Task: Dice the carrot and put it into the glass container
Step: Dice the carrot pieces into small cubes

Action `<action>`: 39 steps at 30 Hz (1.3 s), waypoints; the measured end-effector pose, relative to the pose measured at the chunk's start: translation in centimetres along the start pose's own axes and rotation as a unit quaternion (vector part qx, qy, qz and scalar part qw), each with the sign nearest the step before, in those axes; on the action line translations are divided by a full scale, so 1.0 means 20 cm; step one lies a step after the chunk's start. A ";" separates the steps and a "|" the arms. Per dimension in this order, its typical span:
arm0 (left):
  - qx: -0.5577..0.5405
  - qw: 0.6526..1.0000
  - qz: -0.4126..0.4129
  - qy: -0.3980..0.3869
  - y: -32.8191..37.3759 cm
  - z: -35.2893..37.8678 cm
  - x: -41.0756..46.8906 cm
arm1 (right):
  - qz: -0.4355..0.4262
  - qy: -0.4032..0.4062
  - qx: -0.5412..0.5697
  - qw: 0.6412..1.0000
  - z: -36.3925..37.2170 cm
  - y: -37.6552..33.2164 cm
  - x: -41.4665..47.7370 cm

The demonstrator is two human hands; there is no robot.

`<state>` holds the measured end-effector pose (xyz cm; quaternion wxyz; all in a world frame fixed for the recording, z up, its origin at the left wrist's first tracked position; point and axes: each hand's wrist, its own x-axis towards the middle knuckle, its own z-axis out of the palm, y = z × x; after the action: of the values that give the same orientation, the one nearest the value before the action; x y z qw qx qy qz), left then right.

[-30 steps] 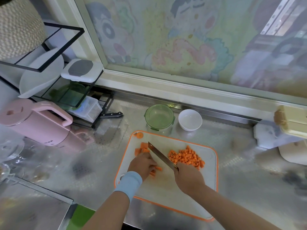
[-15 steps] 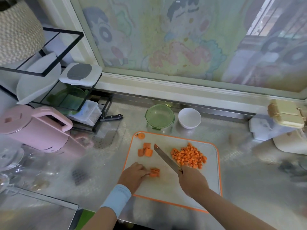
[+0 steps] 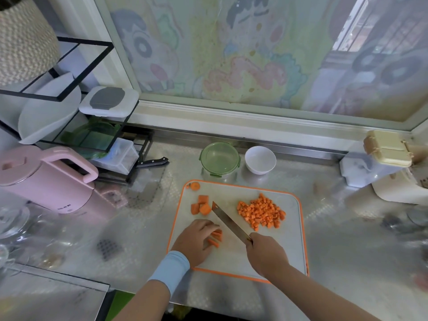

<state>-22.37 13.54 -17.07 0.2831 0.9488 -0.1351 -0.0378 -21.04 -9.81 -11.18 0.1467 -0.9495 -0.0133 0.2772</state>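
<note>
On the white cutting board (image 3: 289,249) with an orange rim, my left hand (image 3: 195,242) holds down a few carrot strips (image 3: 216,237) with curled fingers. My right hand (image 3: 266,253) grips the handle of a knife (image 3: 228,222), whose blade points up and left, just right of the strips. A pile of diced carrot (image 3: 260,212) lies on the board's right part. Three bigger carrot chunks (image 3: 201,205) and a carrot end (image 3: 195,186) lie at its upper left. The green glass container (image 3: 218,158) stands behind the board, with nothing in it.
A white bowl (image 3: 260,159) stands right of the container. A pink kettle (image 3: 46,179) and a black rack (image 3: 76,126) with a second knife (image 3: 151,162) fill the left. White and beige appliances (image 3: 389,163) stand at the right. The metal counter surrounds the board.
My left hand drew several carrot strips toward the board's near left, away from the chunks. The knife lifted off the pieces and followed, still held at an angle.
</note>
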 end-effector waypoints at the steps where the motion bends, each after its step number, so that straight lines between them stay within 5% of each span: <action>1: -0.001 1.000 0.007 -0.001 0.00 0.01 0.01 | 0.001 0.000 -0.001 1.000 0.01 0.01 -0.01; 16: -0.039 0.969 -0.208 0.124 0.22 0.18 0.00 | -0.043 0.008 -0.029 0.999 0.02 0.03 -0.03; 19: -0.045 0.980 -0.150 0.121 0.19 0.16 -0.02 | -0.049 0.002 -0.028 0.998 0.02 0.02 -0.02; 26: 0.025 0.986 0.141 0.091 0.03 0.12 -0.02 | -0.075 0.001 -0.037 0.997 0.02 0.01 0.00; 39: 0.063 0.982 0.157 0.084 0.07 0.15 0.00 | -0.099 -0.008 -0.053 0.994 0.01 0.00 0.01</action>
<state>-23.17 10.91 -18.81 0.2357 0.9313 -0.2605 0.0957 -20.88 -9.78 -11.45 0.1229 -0.9477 -0.1233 0.2676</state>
